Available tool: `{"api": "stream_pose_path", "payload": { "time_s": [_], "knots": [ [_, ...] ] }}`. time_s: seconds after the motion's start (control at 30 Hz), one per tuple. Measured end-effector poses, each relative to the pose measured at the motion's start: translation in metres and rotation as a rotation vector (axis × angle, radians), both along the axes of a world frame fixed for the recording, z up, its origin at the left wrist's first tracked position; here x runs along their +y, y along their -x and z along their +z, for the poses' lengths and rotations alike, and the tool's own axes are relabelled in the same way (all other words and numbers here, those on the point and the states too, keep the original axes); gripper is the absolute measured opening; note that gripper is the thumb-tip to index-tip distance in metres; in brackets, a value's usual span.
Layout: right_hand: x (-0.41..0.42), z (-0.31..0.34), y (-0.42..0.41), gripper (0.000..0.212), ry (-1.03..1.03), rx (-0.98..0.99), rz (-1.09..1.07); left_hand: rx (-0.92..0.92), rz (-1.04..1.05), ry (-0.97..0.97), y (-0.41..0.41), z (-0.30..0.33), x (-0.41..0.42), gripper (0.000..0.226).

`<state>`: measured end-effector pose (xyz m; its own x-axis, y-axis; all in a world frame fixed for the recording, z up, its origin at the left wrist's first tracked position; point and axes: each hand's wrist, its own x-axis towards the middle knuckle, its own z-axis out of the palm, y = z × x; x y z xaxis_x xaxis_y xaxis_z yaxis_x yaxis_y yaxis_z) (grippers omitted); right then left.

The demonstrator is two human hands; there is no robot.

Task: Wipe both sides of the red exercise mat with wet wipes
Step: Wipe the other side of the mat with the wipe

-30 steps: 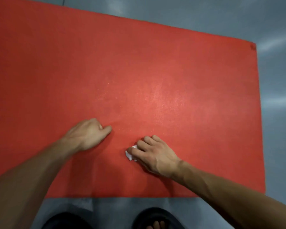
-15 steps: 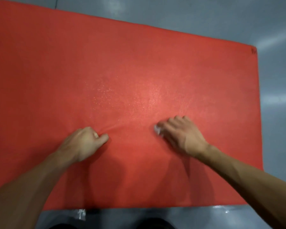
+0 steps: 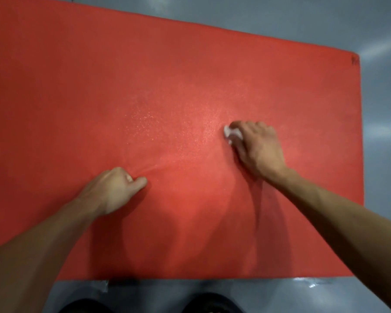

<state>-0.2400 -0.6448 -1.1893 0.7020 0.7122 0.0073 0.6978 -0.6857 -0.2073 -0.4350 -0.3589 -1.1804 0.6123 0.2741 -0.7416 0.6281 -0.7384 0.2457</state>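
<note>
Red mat (image 3: 178,86) flat on grey floor (image 3: 382,154), speckled with damp glints mid-surface, creased by curled left hand (image 3: 113,190) pressing on it, white wipe (image 3: 231,133) bunched under gripping right hand (image 3: 257,147) nearby.

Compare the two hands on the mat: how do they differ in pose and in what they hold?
The right hand holds a white wipe against the mat; the left hand holds nothing. The left hand is a closed fist with thumb sticking out, and the mat wrinkles beside it; the right hand's fingers curl over the wipe. The right hand reaches farther up the mat than the left. Both press down on the mat.
</note>
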Motion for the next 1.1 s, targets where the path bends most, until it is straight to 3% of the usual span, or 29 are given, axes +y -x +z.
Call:
{"api": "stream_pose_path", "payload": {
  "time_s": [0.07,0.1,0.17,0.23,0.3,0.37,0.43,0.5,0.57,0.67,0.73,0.8,0.93,1.0,1.1],
  "knots": [
    [0.003,0.002,-0.027,0.023,-0.009,-0.024,-0.289,0.005,0.006,0.004,0.000,0.000,-0.001,0.060],
    [0.011,0.003,-0.021,0.021,-0.036,-0.007,-0.263,0.004,0.009,0.004,0.000,0.000,-0.001,0.062],
    [0.030,0.004,0.019,0.018,-0.056,0.079,-0.007,-0.001,0.011,-0.001,-0.001,0.000,-0.001,0.065],
    [0.037,0.003,0.066,0.017,-0.049,0.165,0.382,-0.009,0.008,-0.001,-0.001,-0.001,-0.001,0.065],
    [0.040,0.004,0.068,0.015,-0.022,0.134,0.595,-0.010,0.005,0.001,0.000,-0.002,-0.001,0.062],
    [0.047,0.001,0.030,0.017,-0.044,0.070,0.421,-0.013,0.001,0.004,0.000,-0.002,0.000,0.058],
    [0.052,0.000,-0.022,0.020,-0.063,-0.054,0.039,-0.007,-0.010,0.002,0.000,-0.003,0.000,0.056],
    [0.049,0.001,-0.050,0.020,-0.081,-0.034,-0.242,0.001,-0.009,-0.003,0.000,-0.002,0.000,0.056],
    [0.057,0.004,-0.028,0.016,-0.122,0.029,-0.168,0.012,-0.013,-0.006,0.000,-0.003,0.001,0.056],
    [0.061,0.005,0.039,0.009,-0.139,0.193,0.296,0.016,-0.019,0.001,0.000,-0.004,0.002,0.056],
    [0.059,-0.001,0.046,0.012,-0.073,0.143,0.535,0.022,-0.017,-0.004,0.000,-0.005,0.002,0.058],
    [0.062,-0.012,0.009,0.018,-0.069,0.064,0.355,0.025,-0.021,-0.006,0.000,-0.006,0.003,0.059],
    [0.049,-0.016,-0.070,0.034,-0.129,-0.072,-0.331,0.039,-0.021,0.001,-0.002,-0.007,0.002,0.060],
    [0.065,-0.010,-0.057,0.029,-0.167,-0.051,-0.369,0.048,-0.018,0.007,-0.003,-0.007,0.003,0.062],
    [0.114,-0.010,0.004,0.018,-0.212,0.053,-0.130,0.058,-0.018,0.007,-0.005,-0.006,0.002,0.062]
  ]
}}
